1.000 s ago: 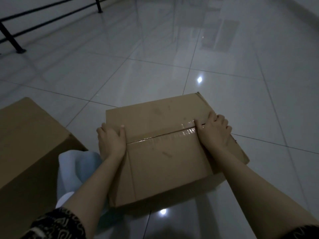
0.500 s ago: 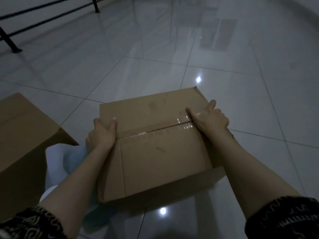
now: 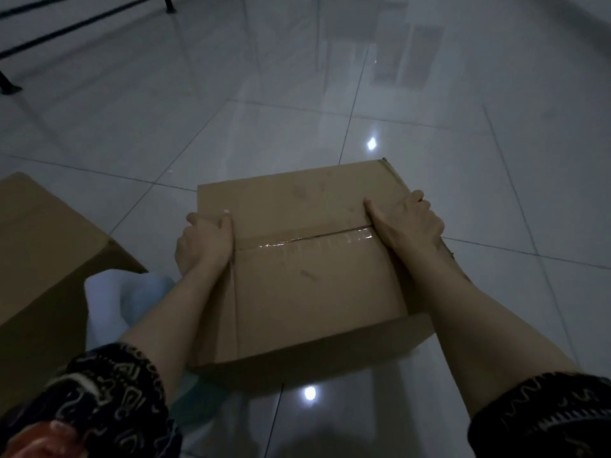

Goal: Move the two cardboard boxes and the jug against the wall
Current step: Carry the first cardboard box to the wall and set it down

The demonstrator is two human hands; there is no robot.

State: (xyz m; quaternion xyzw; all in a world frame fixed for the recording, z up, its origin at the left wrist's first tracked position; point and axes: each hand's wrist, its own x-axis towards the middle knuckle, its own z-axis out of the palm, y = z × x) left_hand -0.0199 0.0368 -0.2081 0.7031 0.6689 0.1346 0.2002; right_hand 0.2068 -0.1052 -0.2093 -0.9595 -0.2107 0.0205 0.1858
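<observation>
A taped cardboard box [image 3: 307, 269] is held above the glossy tiled floor at the centre of the head view. My left hand [image 3: 205, 242] grips its left side and my right hand [image 3: 406, 223] grips its right side, thumbs on the top. A second, larger cardboard box [image 3: 43, 259] stands at the left edge. Between the two boxes, partly hidden by my left forearm, is a pale translucent shape [image 3: 125, 302] that may be the jug.
A black metal railing [image 3: 66, 31] runs along the far left, with a foot [image 3: 10, 89] on the floor. Shiny grey tiles [image 3: 429, 110] stretch ahead and to the right. No wall shows clearly.
The held box has shifted slightly up and forward in view with both hands still on its sides. The railing has slid toward the upper left as the view moved.
</observation>
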